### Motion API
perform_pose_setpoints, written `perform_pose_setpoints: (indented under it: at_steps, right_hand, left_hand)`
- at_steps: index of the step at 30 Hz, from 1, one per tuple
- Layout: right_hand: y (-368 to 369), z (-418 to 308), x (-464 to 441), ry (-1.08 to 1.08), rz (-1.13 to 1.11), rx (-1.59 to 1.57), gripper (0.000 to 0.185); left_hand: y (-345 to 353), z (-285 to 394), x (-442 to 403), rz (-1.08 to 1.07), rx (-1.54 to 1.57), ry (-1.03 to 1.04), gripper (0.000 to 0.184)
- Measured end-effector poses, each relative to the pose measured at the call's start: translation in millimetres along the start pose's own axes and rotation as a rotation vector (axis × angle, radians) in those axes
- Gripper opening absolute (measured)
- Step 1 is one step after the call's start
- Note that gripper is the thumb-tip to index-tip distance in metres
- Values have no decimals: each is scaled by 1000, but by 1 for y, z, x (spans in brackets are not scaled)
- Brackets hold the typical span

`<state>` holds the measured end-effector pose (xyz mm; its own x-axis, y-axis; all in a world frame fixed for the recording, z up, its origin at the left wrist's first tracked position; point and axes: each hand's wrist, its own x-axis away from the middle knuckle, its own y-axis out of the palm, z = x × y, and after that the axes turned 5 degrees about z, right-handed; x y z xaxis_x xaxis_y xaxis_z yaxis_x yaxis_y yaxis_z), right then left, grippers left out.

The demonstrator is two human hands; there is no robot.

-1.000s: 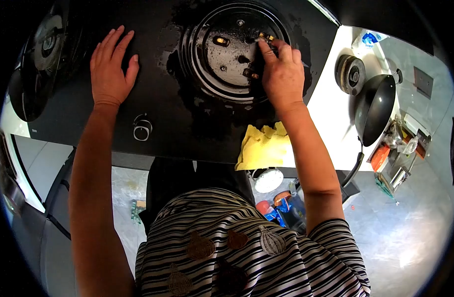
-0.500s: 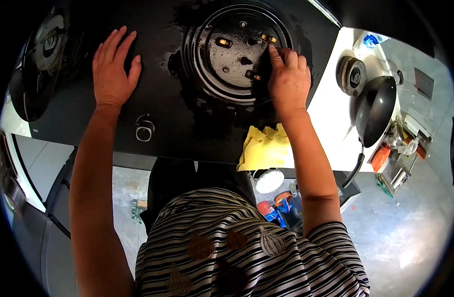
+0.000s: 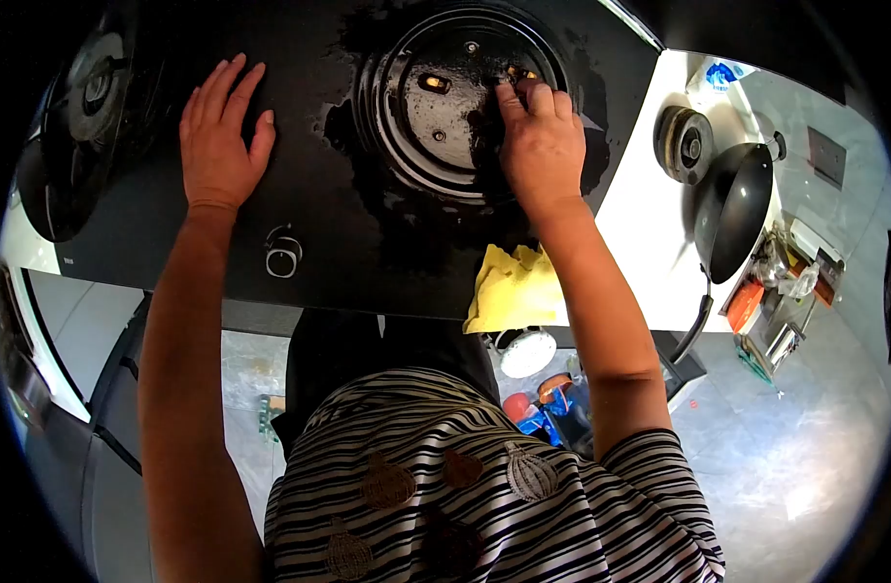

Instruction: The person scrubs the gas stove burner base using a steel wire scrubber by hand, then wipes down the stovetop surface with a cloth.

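Observation:
My left hand lies flat on the black glass cooktop with its fingers spread, holding nothing. To its right is the round burner well, wet and dirty, with brass-coloured fittings inside. My right hand is over the right part of this well, its fingers bent and pressed down near the upper right fitting. Something small and dark shows at its fingertips, too hidden to name. A yellow cloth hangs at the cooktop's front edge, below my right wrist. A control knob sits below my left hand.
On the white counter to the right are a removed burner part and a black wok, its handle pointing toward me. Another burner is at the far left. Several small items, one an orange box, are beyond the wok.
My right hand has moved left across the burner well, with its fingertips now farther inside. My left hand stays in place.

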<state>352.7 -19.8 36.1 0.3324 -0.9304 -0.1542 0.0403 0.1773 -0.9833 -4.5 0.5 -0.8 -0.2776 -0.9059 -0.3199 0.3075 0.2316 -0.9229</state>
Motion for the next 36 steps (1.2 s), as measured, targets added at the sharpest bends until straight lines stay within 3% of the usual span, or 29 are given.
perform_pose_setpoints:
  at_steps: [6, 13, 19, 23, 28, 32, 36]
  right_hand:
    - [-6, 18, 17, 147, -35, -1, 44]
    - [4, 24, -5, 83, 108, 76, 42]
    - [-3, 18, 18, 140, 0, -54, 47]
    - [3, 20, 7, 174, 52, -35, 50]
    - [-12, 24, 17, 116, -65, -81, 52]
    - [-5, 33, -1, 93, 51, -100, 45]
    - [-6, 28, 6, 115, 28, -141, 43]
  left_hand:
    - [-1, 0, -1, -5, -6, -12, 47]
    - [-1, 1, -1, -6, -43, -21, 48]
    - [0, 0, 1, -16, -22, -8, 48]
    - [-2, 0, 0, -20, -15, -1, 48]
    - [-1, 1, 0, 0, -30, -28, 49]
    - [-1, 2, 0, 26, -38, -13, 49]
    - [-2, 2, -1, 5, -20, -36, 49]
